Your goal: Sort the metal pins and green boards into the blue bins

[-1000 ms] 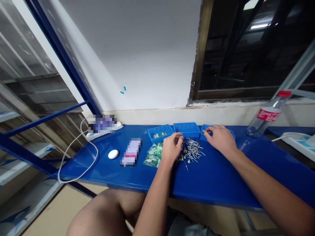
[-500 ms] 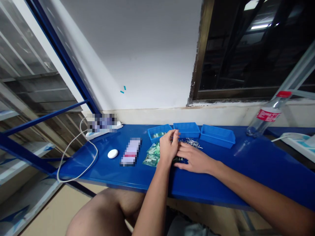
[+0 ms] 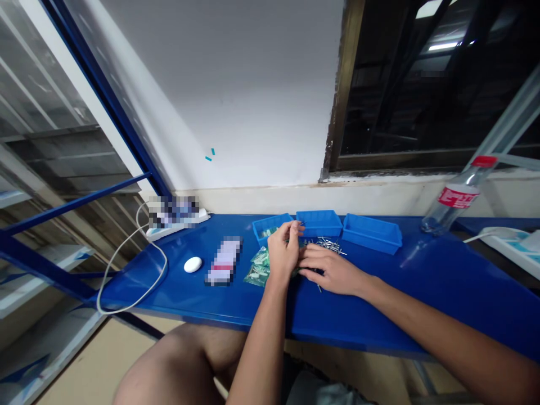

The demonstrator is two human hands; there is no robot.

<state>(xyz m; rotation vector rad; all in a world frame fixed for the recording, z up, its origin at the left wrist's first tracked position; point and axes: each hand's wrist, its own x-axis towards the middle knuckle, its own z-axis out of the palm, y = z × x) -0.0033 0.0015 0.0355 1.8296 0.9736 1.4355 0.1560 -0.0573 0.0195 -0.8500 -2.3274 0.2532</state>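
My left hand (image 3: 284,250) is raised over the small green bags, its fingers curled together; anything between its fingertips is too small to name. Beside it my right hand (image 3: 331,269) lies low over the table, palm down, fingers spread towards the left wrist. A pile of metal screws or nails (image 3: 331,245) shows just beyond the right hand, partly covered by it. Clear green bags with pale pieces (image 3: 258,274) lie left of my left hand. Behind the hands stand a blue bin with small pieces (image 3: 273,227), a middle blue bin (image 3: 319,224) and a right blue bin (image 3: 373,234).
On the blue table (image 3: 405,304), a phone-like object (image 3: 224,261) and a white oval item (image 3: 193,265) lie left. A power strip (image 3: 179,224) with a looping cable is at the far left. A bottle with a red cap (image 3: 458,197) stands back right.
My left hand has shifted slightly left, and my right hand has also moved a little left. A thin metal piece now shows on the table below my right hand.
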